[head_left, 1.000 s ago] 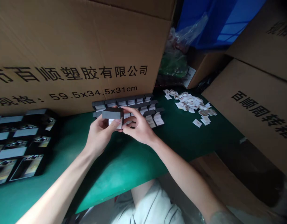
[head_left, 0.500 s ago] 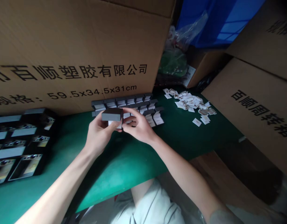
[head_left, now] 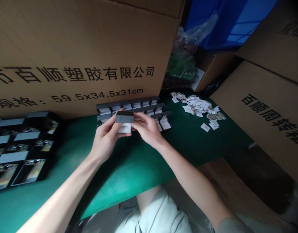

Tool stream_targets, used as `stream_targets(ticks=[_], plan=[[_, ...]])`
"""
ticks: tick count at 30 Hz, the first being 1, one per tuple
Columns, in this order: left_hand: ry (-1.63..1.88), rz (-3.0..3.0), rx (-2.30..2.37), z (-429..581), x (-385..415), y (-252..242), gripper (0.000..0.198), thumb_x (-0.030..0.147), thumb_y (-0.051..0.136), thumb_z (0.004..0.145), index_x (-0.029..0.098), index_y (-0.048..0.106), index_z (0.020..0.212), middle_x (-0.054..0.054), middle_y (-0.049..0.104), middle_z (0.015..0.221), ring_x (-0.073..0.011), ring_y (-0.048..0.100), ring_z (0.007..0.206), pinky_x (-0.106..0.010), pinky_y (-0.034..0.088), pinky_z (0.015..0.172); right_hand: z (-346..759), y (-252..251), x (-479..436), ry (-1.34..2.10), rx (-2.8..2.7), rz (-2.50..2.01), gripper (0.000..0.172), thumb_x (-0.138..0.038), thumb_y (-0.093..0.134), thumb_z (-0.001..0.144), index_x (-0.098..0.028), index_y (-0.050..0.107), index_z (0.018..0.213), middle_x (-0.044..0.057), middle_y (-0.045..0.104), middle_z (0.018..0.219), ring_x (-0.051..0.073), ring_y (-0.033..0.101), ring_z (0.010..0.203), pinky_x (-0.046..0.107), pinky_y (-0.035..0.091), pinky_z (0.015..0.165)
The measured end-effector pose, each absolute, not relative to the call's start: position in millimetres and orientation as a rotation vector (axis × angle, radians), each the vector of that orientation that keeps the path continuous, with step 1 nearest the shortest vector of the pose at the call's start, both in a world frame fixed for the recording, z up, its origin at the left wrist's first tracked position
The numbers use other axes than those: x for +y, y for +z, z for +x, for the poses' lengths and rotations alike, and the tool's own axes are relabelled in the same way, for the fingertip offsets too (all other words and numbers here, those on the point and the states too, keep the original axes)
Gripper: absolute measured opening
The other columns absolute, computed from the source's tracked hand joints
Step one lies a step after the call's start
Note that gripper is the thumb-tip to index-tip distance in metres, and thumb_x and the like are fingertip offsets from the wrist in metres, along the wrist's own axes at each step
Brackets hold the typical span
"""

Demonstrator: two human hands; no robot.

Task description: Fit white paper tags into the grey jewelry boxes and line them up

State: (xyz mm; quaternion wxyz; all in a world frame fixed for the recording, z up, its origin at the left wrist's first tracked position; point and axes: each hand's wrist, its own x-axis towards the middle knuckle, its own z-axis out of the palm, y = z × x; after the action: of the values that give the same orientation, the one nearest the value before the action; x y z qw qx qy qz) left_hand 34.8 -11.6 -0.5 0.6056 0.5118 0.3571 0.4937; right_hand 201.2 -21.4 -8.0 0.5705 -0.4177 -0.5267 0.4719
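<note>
You are holding a small dark grey box up between your hands, just above the green table mat and just near of the rows of open grey boxes. Your left hand is closed around it from the left and underneath, and your right hand is pinching in from the right, so both hands are gripping the same box. A white insert is showing below the dark top.

The box is looking light and stiff, with a matte shell that is unlikely to slip or give much under your fingers. The white insert is looking softer and easier to crease or smudge. The safest hold is on the dark shell's ends, with your fingers kept off the white face.

Further right, a loose pile of small white paper cards is lying on the mat, and a black tray is sitting on the left, with a large cardboard carton standing along the far edge.

Compared with the picture half a second back, the box is sitting further right and more of the white insert is showing beneath it. Your right fingers have shifted down from the box's top corner to its right side.
</note>
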Motion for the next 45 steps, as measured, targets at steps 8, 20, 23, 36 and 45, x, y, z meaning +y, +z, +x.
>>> stream_targets(ticks=[8, 20, 23, 36, 45], plan=[[1.243, 1.304, 0.92, 32.3, -8.6, -7.4, 0.038, 0.051, 0.081, 0.085, 0.021, 0.076, 0.107, -0.004, 0.078, 0.095, -0.0222, 0.077, 0.083, -0.035, 0.069, 0.074, 196.8, -11.4, -26.7, 0.866, -1.361, -0.999, 0.025, -0.042, 0.066, 0.095, -0.026, 0.068, 0.113, 0.003, 0.075, 0.113, 0.018, 0.073, 0.096, 0.032, 0.064, 0.086], [1.238, 1.21, 0.815, 36.8, -9.5, -2.7, 0.066, 0.04, 0.088, 0.079, 0.019, 0.068, 0.139, -0.012, 0.077, 0.128, -0.031, 0.072, 0.12, -0.04, 0.061, 0.103, 196.9, -17.1, -21.5, 0.912, -1.239, -1.007, 0.05, -0.054, 0.07, 0.092, -0.023, 0.066, 0.132, 0.006, 0.069, 0.106, 0.018, 0.07, 0.093, 0.03, 0.064, 0.081], [1.284, 1.092, 0.883, 34.5, -7.4, -4.9, 0.078, 0.037, 0.093, 0.073, 0.019, 0.064, 0.143, -0.011, 0.079, 0.122, -0.0313, 0.074, 0.118, -0.042, 0.061, 0.104, 196.5, -18.0, -22.9, 0.969, -1.289, -1.028, 0.055, -0.049, 0.072, 0.093, -0.026, 0.061, 0.141, 0.002, 0.067, 0.096, 0.015, 0.067, 0.082, 0.029, 0.063, 0.074], [1.252, 1.044, 0.971, 35.7, -10.2, -0.8, 0.082, 0.031, 0.097, 0.065, 0.017, 0.067, 0.14, -0.011, 0.08, 0.119, -0.027, 0.078, 0.104, -0.04, 0.062, 0.101, 199.7, -18.5, -24.6, 1.051, -1.377, -0.971, 0.052, -0.038, 0.062, 0.1, -0.025, 0.05, 0.149, 0.0, 0.065, 0.091, 0.013, 0.067, 0.072, 0.027, 0.062, 0.07], [1.279, 0.995, 0.906, 38.6, -10.0, 1.7, 0.054, 0.037, 0.094, 0.07, 0.019, 0.077, 0.118, -0.006, 0.082, 0.101, -0.0213, 0.079, 0.092, -0.03, 0.066, 0.084, 197.6, -16.4, -24.5, 0.957, -1.322, -1.025, 0.03, -0.043, 0.062, 0.099, -0.026, 0.059, 0.122, -0.001, 0.066, 0.087, 0.015, 0.068, 0.079, 0.025, 0.059, 0.067]])
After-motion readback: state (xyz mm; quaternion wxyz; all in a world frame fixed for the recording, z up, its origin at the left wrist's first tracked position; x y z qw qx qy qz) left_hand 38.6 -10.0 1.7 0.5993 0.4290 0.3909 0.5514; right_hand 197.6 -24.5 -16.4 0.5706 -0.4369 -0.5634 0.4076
